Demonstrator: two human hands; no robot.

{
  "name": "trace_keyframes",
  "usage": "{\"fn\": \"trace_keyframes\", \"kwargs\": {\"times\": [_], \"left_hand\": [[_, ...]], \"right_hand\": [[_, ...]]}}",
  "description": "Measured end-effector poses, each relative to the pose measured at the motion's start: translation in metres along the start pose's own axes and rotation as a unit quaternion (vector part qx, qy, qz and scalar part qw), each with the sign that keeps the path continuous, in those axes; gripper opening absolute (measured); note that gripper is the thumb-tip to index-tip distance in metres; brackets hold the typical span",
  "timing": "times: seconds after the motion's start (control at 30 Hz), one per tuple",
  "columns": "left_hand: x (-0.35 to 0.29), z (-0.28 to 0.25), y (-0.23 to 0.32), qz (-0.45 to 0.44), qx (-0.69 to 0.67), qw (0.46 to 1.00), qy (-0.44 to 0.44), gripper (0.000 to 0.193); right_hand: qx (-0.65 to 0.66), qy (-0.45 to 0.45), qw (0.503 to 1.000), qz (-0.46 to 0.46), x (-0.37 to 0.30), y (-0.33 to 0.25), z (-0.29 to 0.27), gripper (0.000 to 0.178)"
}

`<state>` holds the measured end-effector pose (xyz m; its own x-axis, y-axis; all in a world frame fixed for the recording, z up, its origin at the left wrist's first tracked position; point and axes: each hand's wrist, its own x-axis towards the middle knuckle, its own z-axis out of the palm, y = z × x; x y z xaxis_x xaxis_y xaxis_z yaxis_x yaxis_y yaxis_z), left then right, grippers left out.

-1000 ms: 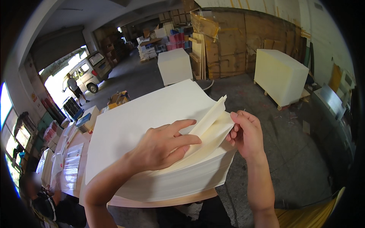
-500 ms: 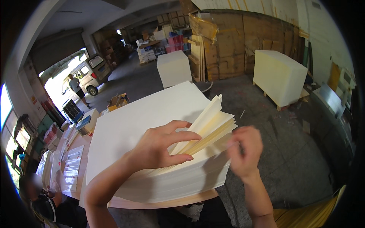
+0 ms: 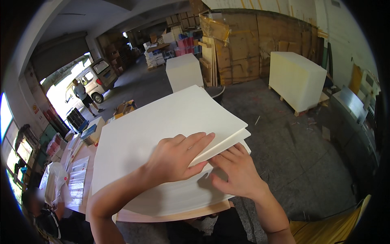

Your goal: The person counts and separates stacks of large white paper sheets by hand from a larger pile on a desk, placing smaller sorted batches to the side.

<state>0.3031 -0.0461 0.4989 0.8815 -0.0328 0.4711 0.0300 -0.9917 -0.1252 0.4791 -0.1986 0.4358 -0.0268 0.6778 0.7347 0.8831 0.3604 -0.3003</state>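
Observation:
A tall stack of large white paper sheets lies in front of me on a pale wooden table. My left hand grips the near right edge of the upper sheets, fingers on top and thumb at the edge. These upper sheets are raised, leaving a gap above the layers below. At that gap is my right hand, its fingertips tucked against the underside of the raised sheets and partly hidden. Its thumb stands apart from the fingers, close to the side of the lower stack.
Clear plastic packets lie on the table at left, near a seated person. Beyond the stack are a white block-shaped pile and another on a pallet. Someone stands by a van. Yellow material is at lower right.
The fanned, curled sheets at the right corner now lie nearly flat together. My right hand has moved left and in, from beside the stack to the gap under the raised sheets.

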Motion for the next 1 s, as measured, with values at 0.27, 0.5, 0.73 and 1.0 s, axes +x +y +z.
{"fn": "trace_keyframes", "kwargs": {"times": [0.27,0.5,0.73,1.0], "left_hand": [[0.001,0.009,-0.005,0.016,0.0,1.0,-0.003,0.064],[0.003,-0.003,-0.007,-0.052,-0.072,0.995,-0.034,0.061],[0.005,-0.01,-0.012,-0.039,-0.109,0.992,-0.045,0.043],[0.012,-0.016,-0.008,-0.046,-0.105,0.992,-0.05,0.052]], "right_hand": [[-0.019,0.092,0.975,0.201,-0.025,0.027,-0.036,0.022],[0.022,0.015,0.964,0.265,0.017,0.024,-0.057,0.038],[0.493,0.153,0.776,0.361,0.033,0.033,-0.024,0.038],[0.565,0.122,0.715,0.393,0.031,0.045,-0.029,0.039]]}}
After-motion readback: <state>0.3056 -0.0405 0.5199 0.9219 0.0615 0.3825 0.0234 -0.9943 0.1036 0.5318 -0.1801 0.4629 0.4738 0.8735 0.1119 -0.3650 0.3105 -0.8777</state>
